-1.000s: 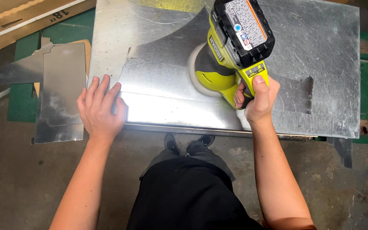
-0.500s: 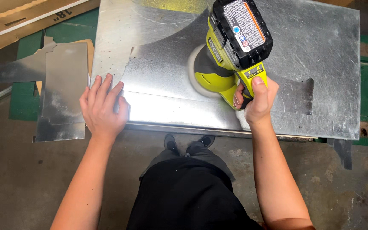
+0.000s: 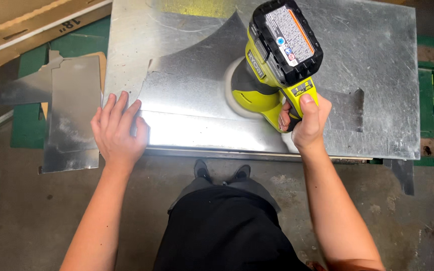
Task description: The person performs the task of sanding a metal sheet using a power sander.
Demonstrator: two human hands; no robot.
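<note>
Two bare hands at work over steel tabletop (image 3: 377,50). Right hand (image 3: 305,123) wrapped tight round handle of yellow-green cordless sander (image 3: 272,65), thumb on top; round sanding pad sits flat on metal sheet (image 3: 192,95) near tabletop's front edge. Left hand (image 3: 119,128) open, fingers spread, palm pressed flat on sheet's left front corner. Smaller metal offcut (image 3: 71,115) lies off tabletop's left edge.

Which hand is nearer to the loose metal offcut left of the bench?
Left. The left hand lies flat beside the offcut; the right hand grips the sander far across.
</note>
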